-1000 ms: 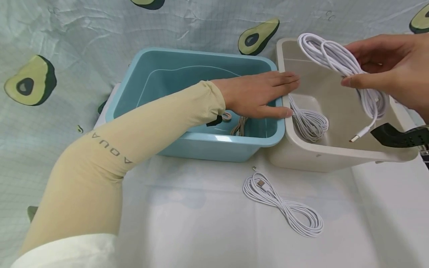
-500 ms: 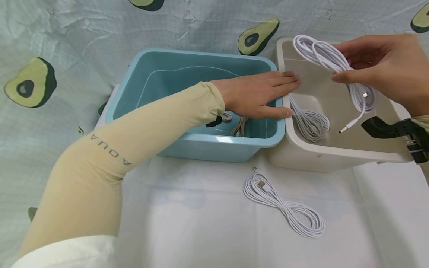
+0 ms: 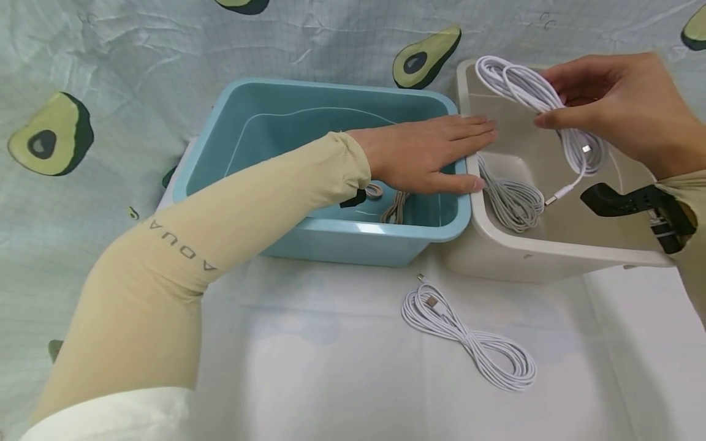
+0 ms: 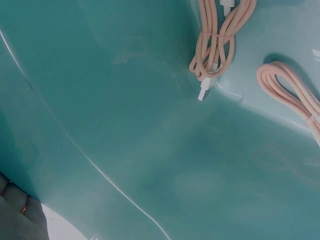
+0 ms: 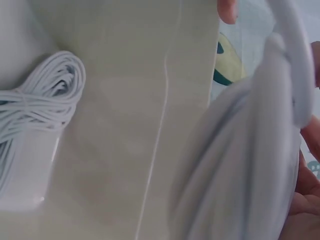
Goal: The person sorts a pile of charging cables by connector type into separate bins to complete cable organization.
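Observation:
My right hand (image 3: 623, 110) pinches a coiled white USB cable (image 3: 524, 89) between thumb and fingers, above the beige bin (image 3: 579, 248). One plug of this cable dangles below it. In the right wrist view the held cable (image 5: 240, 165) looms large and blurred. My left hand (image 3: 427, 153) lies flat with straight fingers across the adjoining rims of the blue bin (image 3: 353, 229) and the beige bin. Another coiled white cable (image 3: 513, 199) lies inside the beige bin. Beige-pink cables (image 4: 215, 40) lie on the floor of the blue bin, partly hidden by my left arm in the head view.
In front of the bins, a white cable (image 3: 469, 337) bundled in a figure eight lies on the white tablecloth (image 3: 331, 367). Behind stands a pale curtain (image 3: 331, 43) printed with avocados. Black camera mounts (image 3: 623, 201) sit at the wrists.
My right hand has moved left over the beige bin, carrying the held cable and its dangling plug. My left hand has stayed on the rims.

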The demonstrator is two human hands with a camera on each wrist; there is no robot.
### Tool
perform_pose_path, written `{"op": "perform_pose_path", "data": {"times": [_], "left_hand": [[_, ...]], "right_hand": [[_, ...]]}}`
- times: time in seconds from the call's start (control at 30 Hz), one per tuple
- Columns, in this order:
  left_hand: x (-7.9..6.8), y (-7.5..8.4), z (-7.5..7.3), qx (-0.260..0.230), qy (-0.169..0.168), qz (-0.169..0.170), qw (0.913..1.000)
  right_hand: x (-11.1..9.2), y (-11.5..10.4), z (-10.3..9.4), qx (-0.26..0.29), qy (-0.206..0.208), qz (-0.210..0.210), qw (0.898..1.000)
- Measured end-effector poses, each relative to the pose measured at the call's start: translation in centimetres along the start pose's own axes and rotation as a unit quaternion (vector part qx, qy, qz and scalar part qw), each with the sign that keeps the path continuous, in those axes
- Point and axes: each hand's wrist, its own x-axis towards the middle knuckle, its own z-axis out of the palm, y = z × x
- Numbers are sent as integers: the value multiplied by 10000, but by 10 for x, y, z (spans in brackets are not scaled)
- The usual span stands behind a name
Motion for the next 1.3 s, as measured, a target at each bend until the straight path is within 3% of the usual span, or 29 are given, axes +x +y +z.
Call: {"op": "perform_pose_path", "data": {"times": [0.27,0.57,1.17,1.3], "left_hand": [[-1,-1,0,-29,-43,-32,10000],[-2,-1,-3,-39,-7,-63,10000],[0,1,-1,-25,5,-66,10000],[0,1,0,-21,28,-45,10000]], "right_hand": [[4,4,3,259,-71,244,9993],[7,14,2,-243,-228,409,9986],[7,21,-1,-470,-416,535,9966],[7,25,-1,-887,-684,840,9901]]}}
